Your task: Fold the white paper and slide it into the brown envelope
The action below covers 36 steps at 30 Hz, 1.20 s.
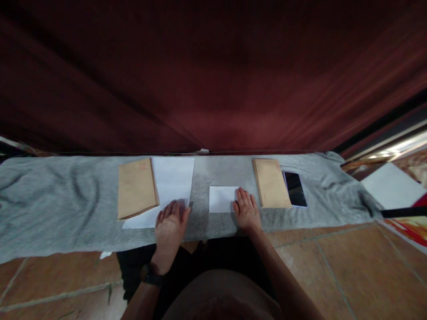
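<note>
Here, my left hand (pixel 171 224) rests slack on the large sheet (pixel 173 180), unfolded, left of centre; my right hand (pixel 247 213), grasping nothing, touches the small paper (pixel 220 199), seemingly already folded, lower centre.

The red print on the left brown paper stack (pixel 136 189) is too small to read; that stack covers part of the large white sheet (pixel 173 178), as does the left hand (pixel 171 224). The right hand (pixel 247 212) partly hides the small white paper's (pixel 221 199) right end. The picture's edge crops a red-and-yellow printed item (pixel 411 230).
</note>
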{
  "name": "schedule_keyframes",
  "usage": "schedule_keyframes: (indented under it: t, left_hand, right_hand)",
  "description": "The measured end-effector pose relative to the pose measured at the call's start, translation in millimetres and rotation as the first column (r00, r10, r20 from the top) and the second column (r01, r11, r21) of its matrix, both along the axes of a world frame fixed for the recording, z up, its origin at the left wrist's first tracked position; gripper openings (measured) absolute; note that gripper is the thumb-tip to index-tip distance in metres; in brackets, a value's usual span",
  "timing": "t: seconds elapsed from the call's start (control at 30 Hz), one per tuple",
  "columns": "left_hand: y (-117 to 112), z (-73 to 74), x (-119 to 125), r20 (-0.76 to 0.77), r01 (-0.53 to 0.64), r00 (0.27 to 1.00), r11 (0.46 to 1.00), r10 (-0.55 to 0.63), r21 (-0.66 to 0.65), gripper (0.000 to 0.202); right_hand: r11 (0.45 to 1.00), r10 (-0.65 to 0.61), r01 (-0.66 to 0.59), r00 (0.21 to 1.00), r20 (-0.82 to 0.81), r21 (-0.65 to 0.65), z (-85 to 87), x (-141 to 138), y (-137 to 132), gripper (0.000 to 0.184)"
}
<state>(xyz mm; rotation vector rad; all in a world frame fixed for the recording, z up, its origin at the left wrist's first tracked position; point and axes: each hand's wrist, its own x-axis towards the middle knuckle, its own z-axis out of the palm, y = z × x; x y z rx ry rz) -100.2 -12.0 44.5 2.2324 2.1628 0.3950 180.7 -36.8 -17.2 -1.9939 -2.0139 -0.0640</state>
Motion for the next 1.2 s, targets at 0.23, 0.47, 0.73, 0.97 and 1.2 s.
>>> schedule_keyframes:
  t: [0.23,0.47,0.73,0.97,1.2]
  left_hand:
    - [-27,-19.5,65,0.046,0.503,0.861,0.862,-0.507,0.066,0.055]
    - [-40,-29.7,96,-0.039,0.588,0.808,0.809,-0.588,-0.014,0.065]
    - [-43,-33.0,91,-0.051,0.565,0.824,0.825,-0.565,-0.015,0.068]
    - [-43,-34.6,91,-0.066,0.567,0.821,0.823,-0.568,-0.033,0.062]
    - [-45,-36.9,90,-0.074,0.532,0.844,0.847,-0.532,-0.013,0.063]
  right_hand:
    - [1.0,0.001,-0.001,1.0,0.002,0.003,-1.5,0,0,0.057]
    - [1.0,0.01,-0.01,1.0,-0.006,0.014,-1.2,1,1,0.058]
    - [0.996,0.016,-0.011,0.998,-0.054,0.09,1.5,-2,-5,0.059]
    - [0.971,0.237,-0.237,0.971,-0.038,-0.011,11.0,-20,-25,0.051]
    - [0.977,0.21,-0.21,0.978,-0.003,-0.02,14.5,-18,-31,0.056]
